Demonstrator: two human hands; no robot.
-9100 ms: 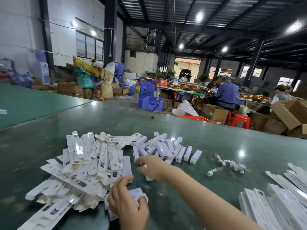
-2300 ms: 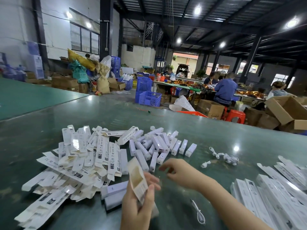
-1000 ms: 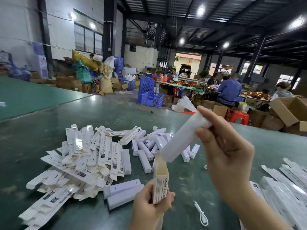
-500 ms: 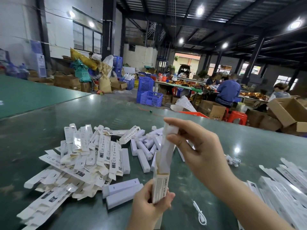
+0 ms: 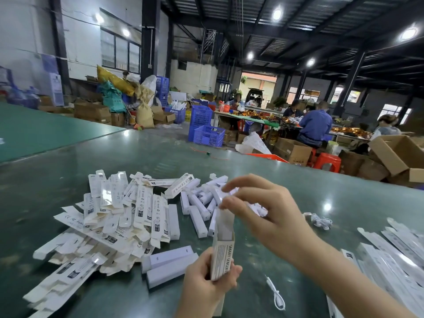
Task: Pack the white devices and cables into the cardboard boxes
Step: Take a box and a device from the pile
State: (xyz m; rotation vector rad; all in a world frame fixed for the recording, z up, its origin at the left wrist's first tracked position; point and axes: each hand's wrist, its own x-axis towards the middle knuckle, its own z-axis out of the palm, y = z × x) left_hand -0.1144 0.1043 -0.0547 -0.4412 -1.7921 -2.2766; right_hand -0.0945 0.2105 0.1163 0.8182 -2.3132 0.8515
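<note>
My left hand (image 5: 206, 285) grips a narrow printed cardboard box (image 5: 222, 258) upright near the table's front. A long white device (image 5: 226, 226) stands partly inside its open top, and my right hand (image 5: 266, 216) pinches the device's upper end from above. A heap of flat printed boxes (image 5: 110, 216) lies to the left. Loose white devices (image 5: 197, 207) lie behind the held box. Two filled boxes (image 5: 169, 265) rest just left of my left hand. A white cable (image 5: 276, 294) lies on the table at the right of it.
A dark green table (image 5: 68, 171) carries everything. More white boxes (image 5: 399, 255) are stacked at the right edge, and a bundle of white cables (image 5: 320, 221) lies beyond my right wrist. People sit at a far table (image 5: 316, 127) among brown cartons and blue crates.
My right hand has lowered, and the white device has slid deeper into the box that my left hand holds. Earlier it picked this device from the pile.
</note>
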